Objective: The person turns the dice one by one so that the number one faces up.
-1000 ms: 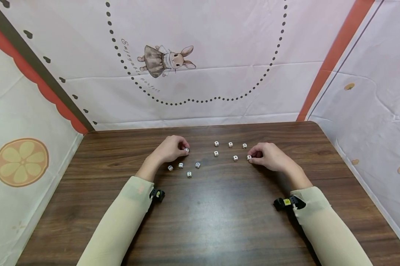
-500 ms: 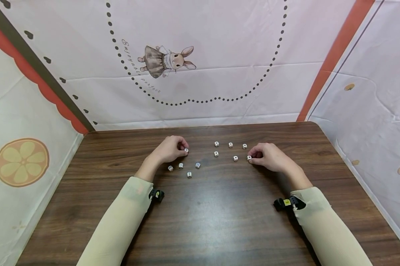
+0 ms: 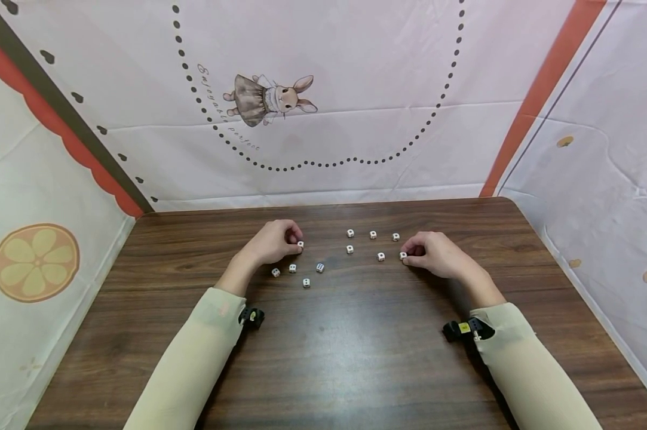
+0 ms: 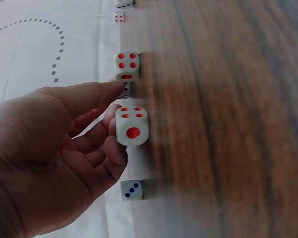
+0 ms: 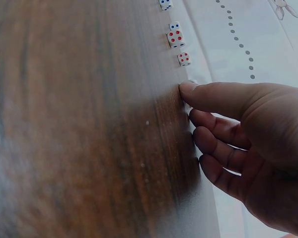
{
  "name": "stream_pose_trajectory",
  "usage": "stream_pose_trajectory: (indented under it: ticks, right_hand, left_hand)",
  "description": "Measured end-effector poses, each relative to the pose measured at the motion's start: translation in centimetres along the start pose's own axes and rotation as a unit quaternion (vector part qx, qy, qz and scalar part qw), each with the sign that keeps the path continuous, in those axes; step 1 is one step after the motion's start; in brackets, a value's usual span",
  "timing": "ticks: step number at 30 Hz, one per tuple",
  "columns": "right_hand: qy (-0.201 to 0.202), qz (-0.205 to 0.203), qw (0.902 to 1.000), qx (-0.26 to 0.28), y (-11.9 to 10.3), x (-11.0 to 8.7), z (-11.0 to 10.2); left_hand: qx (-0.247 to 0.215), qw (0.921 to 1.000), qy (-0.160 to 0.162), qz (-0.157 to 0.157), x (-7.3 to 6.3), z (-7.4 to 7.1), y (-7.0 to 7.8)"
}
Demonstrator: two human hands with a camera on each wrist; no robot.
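White die [image 3: 300, 245]: we pinch it in our left hand [image 3: 272, 242], at the fingertips [image 4: 115, 150]. Second white die [image 3: 403, 255]: likewise pinched, fingers curled, in our right hand [image 3: 439, 254].

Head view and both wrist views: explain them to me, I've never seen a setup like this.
There is no machine, just a person's bare left hand and right hand over a brown table. The head view comes from a camera worn on the head, looking forward and down. The wrist views come from cameras on each wrist, showing that hand's work up close. Small white dice lie on the table, with a printed cloth behind it. The left hand pinches one die; the right hand pinches another die.
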State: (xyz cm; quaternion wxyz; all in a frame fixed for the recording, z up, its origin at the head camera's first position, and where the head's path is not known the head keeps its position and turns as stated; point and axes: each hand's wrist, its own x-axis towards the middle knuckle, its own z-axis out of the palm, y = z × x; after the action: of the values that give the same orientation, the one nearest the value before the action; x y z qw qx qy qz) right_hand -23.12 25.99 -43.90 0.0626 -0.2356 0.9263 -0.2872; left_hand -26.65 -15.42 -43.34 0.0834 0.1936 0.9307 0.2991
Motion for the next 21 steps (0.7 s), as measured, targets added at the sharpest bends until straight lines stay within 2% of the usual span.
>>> stream_pose_trajectory:
  ticks: [8, 13, 21]
  right_hand:
    - [-0.001, -0.001, 1.0000, -0.002, 0.0, 0.0, 0.0]
    - [-0.001, -0.001, 1.0000, -0.001, 0.0, 0.0, -0.1]
    - [0.001, -0.005, 1.0000, 0.001, -0.2, 0.1, -0.1]
  left_hand:
    - [-0.030, 0.9992, 0.025, -0.006, -1.4, -1.0, 0.3]
    - [-0.032, 0.9987, 0.038, -0.010, -2.6, -1.4, 0.2]
    - [-0.028, 0.9990, 0.033, -0.012, -4.9, -1.4, 0.2]
